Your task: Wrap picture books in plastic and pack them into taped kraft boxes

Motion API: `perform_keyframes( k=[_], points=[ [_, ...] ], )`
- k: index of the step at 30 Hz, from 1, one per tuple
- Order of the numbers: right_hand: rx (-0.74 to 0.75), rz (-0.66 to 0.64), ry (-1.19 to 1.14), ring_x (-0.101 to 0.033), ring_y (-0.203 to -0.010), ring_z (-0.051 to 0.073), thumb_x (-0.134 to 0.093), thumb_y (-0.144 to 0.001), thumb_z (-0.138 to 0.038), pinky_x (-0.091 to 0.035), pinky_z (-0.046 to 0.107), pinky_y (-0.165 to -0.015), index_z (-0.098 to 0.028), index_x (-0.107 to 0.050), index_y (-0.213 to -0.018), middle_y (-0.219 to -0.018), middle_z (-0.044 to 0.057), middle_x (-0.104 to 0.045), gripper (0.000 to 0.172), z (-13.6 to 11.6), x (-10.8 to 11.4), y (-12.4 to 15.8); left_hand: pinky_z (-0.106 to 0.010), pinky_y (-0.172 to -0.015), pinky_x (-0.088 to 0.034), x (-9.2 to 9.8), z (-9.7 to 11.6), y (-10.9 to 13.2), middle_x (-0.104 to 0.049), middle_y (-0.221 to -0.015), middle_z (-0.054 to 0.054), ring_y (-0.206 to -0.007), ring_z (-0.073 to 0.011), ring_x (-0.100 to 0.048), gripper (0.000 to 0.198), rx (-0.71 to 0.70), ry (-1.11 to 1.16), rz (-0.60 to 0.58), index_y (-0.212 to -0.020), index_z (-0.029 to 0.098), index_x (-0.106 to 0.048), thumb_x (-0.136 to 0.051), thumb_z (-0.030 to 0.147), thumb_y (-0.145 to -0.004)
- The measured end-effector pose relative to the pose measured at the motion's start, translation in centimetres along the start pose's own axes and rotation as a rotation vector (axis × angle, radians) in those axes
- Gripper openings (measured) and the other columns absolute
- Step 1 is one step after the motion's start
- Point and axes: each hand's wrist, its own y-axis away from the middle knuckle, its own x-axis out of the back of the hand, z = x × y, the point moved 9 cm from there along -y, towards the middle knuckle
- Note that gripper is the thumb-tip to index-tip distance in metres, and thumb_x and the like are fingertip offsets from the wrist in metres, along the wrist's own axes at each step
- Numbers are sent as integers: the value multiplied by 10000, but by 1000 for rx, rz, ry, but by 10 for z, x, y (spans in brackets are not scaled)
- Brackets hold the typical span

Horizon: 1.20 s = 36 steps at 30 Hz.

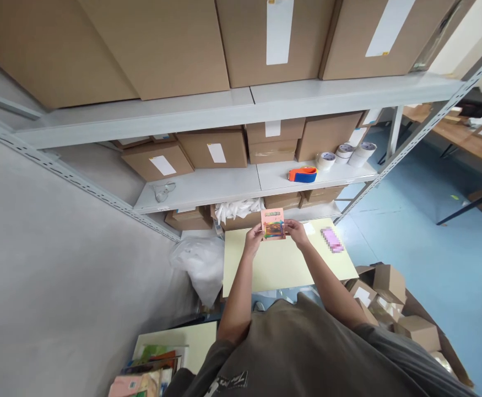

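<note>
A small square pink card (272, 226) with a multicoloured picture and a line of print faces me above the pale yellow table (282, 270). My left hand (253, 239) grips its left edge between thumb and fingers. Along the opposite edge, my right hand (296, 231) is closed on the same card. Whether it is a single sheet or a thin booklet I cannot tell. A white slip (309, 228) lies on the tabletop just right of my right hand. Farther right is a pinkish-purple item (332, 240), blurred out.
Grey shelving (207, 187) rises ahead, stacked with cardboard boxes (211, 148). Its middle shelf bears tape rolls (326, 160), an orange-and-blue strap (303, 175) and clear glasses (164, 191). A white plastic bag (202, 264) hangs left; opened cartons (389, 284) pile up right. Books (150, 375) lie lower left.
</note>
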Motion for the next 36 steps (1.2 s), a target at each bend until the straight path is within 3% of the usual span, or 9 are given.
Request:
perform_keyframes(
  k=[4,11,14,17,20,23,28,30,36],
  points=[
    [-107,19,-13,-726,-807,256,-878,-603,-448,-612,435,-754,-233,-765,-920,-825,29,-779,400,42,-3,-9,-372,-798,-610,35,-34,-9,-807,-1025,-104,-895,-235,-747,640,62,-29,115,-1254,159,-774,-925,304,-650],
    [-310,57,13,-698,-763,247,-866,-540,-388,-587,442,-744,-226,-719,-861,-746,13,-721,387,148,-1,-30,-356,-769,-595,84,-126,-18,-767,-847,-51,-749,-179,-708,484,198,-75,254,-1060,159,-780,-919,234,-603],
    [-375,78,26,-682,-778,244,-852,-523,-376,-565,451,-775,-239,-700,-879,-755,14,-711,410,194,6,-34,-367,-806,-589,100,-161,-13,-783,-931,-78,-785,-186,-711,533,237,-67,268,-1082,169,-778,-939,245,-580],
    [-442,175,83,-681,-896,264,-831,-516,-390,-540,454,-834,-256,-696,-942,-887,58,-747,467,232,26,-27,-390,-907,-566,119,-194,-1,-782,-1141,-135,-943,-234,-727,635,313,-88,318,-1124,196,-780,-979,230,-522],
    [-499,240,145,-671,-1000,285,-819,-538,-431,-525,449,-868,-259,-706,-980,-1040,99,-764,487,257,46,-15,-424,-1004,-527,135,-224,15,-747,-1259,-171,-1106,-287,-707,689,414,-130,374,-1156,200,-772,-989,230,-503],
    [-492,217,149,-666,-1021,283,-826,-558,-428,-522,435,-866,-266,-719,-963,-1099,99,-766,449,272,50,-10,-434,-1041,-510,138,-247,26,-720,-1326,-189,-1217,-320,-680,687,513,-175,394,-1208,195,-754,-954,246,-553],
    [-535,133,143,-642,-862,223,-837,-554,-366,-513,387,-816,-263,-677,-825,-928,30,-754,331,293,24,-12,-454,-1113,-470,117,-262,21,-764,-1226,-132,-1274,-334,-658,602,483,-167,274,-1178,199,-760,-872,164,-587],
    [-554,110,142,-626,-828,211,-824,-567,-364,-505,377,-811,-260,-651,-788,-846,9,-728,299,299,8,-13,-472,-1155,-440,118,-260,18,-767,-1234,-129,-1297,-341,-644,605,454,-199,262,-1197,193,-760,-860,154,-602],
    [-533,-43,115,-642,-938,236,-800,-608,-366,-489,377,-863,-255,-658,-831,-889,17,-738,287,301,-61,-32,-444,-1199,-428,181,-245,10,-679,-1447,-159,-1399,-331,-591,649,465,-494,310,-1392,167,-689,-821,184,-757]
  ],
)
